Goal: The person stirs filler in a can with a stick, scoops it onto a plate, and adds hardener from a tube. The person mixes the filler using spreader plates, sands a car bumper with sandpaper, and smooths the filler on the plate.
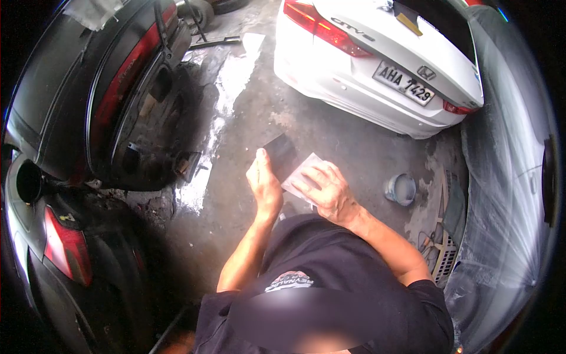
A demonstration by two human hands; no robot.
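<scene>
In front of my body, my left hand [263,182] holds a flat dark sheet [280,152], with the thumb lying along its near-left edge. Close beside it, to the right, my right hand [329,190] has its fingers on a pale, light-coloured sheet [299,176]. The two sheets lie next to each other and seem to touch or overlap at the dark one's lower right edge. Part of the pale sheet is hidden under the right fingers.
A white car [383,65] stands at the top right, a dark car body [118,88] at the left, and a red tail light [66,245] below it. A round bucket [400,189] sits on the floor at the right, near clear plastic sheeting [507,177].
</scene>
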